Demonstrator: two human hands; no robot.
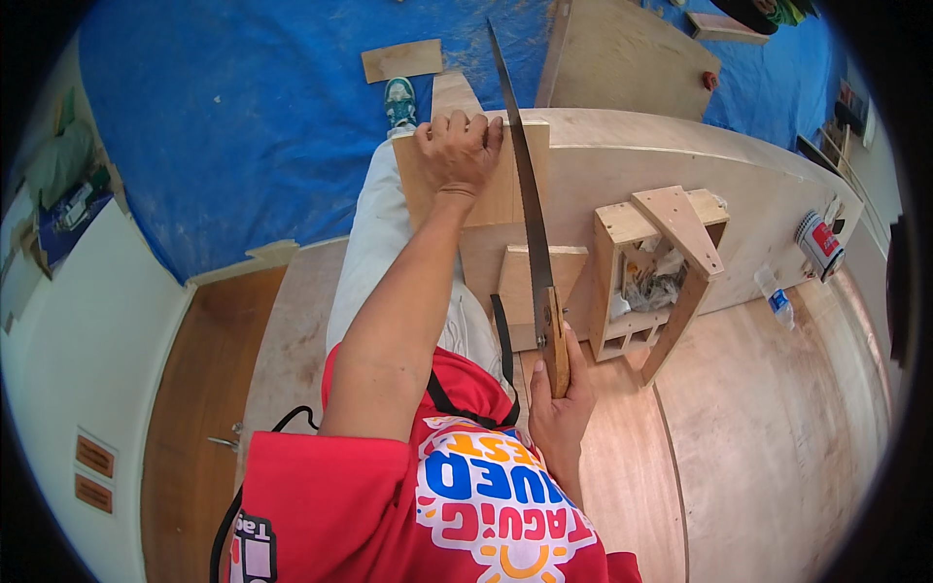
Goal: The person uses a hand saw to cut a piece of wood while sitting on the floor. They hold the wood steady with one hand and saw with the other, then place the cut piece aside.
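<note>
- Landmark: the plywood board, lying over the near edge of the large plywood tabletop, its far end jutting out above the blue tarp on the floor.
- Left hand lies on the far end of the board, fingers curled over its far edge, pressing it down. A foot in a teal shoe shows just beyond that edge.
- Right hand is on the near side of the board, fingers clenched round the wooden handle of a handsaw.
- The saw blade runs along the board's right edge and past its far end; the teeth pass just beside the left fingertips.
- Right of the board: an open wooden box frame holding small clutter. Further right: a can and a small plastic bottle.
- Risk, my judgement: the blade could jump sideways into the left fingers, given how close they sit to it.
- Risk: the overhanging end could flex or pinch the blade, since only hand pressure appears to hold it.
- Risk: the foot beneath the overhang lies where an offcut could drop.
</note>
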